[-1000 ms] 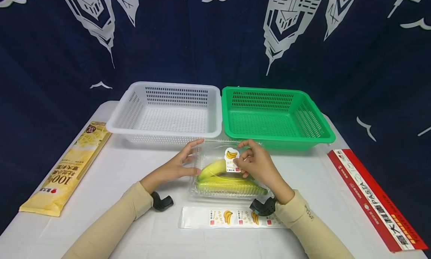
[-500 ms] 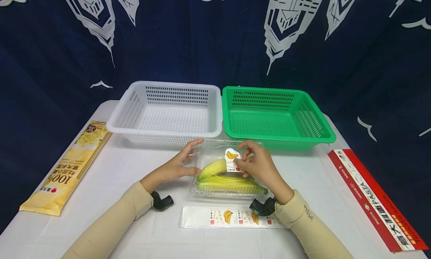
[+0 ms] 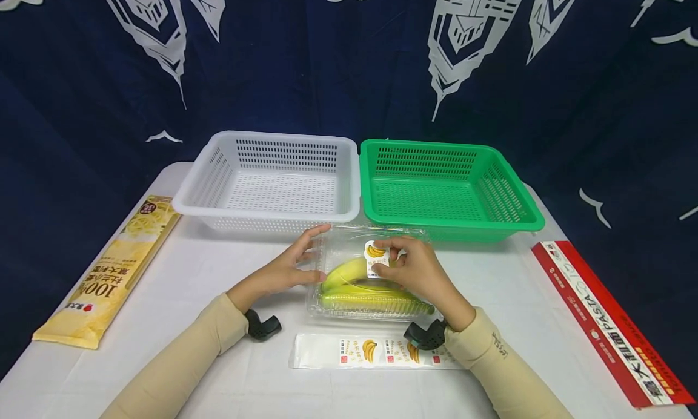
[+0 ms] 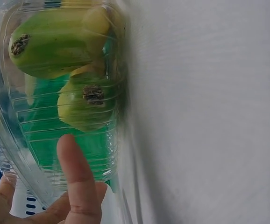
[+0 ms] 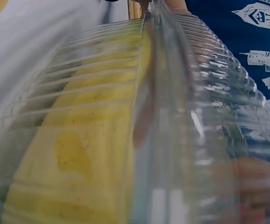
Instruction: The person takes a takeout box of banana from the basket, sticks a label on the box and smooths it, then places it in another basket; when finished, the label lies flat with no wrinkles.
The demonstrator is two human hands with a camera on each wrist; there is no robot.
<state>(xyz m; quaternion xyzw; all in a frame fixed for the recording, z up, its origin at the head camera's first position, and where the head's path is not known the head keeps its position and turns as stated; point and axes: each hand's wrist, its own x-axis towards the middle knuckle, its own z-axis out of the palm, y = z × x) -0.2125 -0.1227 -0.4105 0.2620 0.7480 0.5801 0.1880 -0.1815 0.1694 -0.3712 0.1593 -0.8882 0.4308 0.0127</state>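
Observation:
A clear plastic clamshell box [image 3: 340, 240] with bananas [image 3: 343, 298] inside lies at the middle of the table. A white banana sticker [image 3: 373, 259] is on its lid. My left hand [image 3: 286, 269] spreads along the box's left side, the thumb [image 4: 78, 175] straight at the ribbed wall in the left wrist view. Over the lid, my right hand [image 3: 417, 267] has index finger and thumb on the sticker, one near its top and one lower down. The right wrist view shows a banana [image 5: 83, 126] close behind the ribbed plastic.
Behind the box stand a white basket [image 3: 267, 214] and a green basket [image 3: 452, 222]. In front lies a strip of banana stickers [image 3: 319, 352]. A yellow pasta bag [image 3: 109, 273] is at the left, a red-and-white pasta box [image 3: 605, 322] at the right.
My right hand's index finger and thumb have shifted left across the sticker, the index coming down onto its top. The left hand and the box stay in place.

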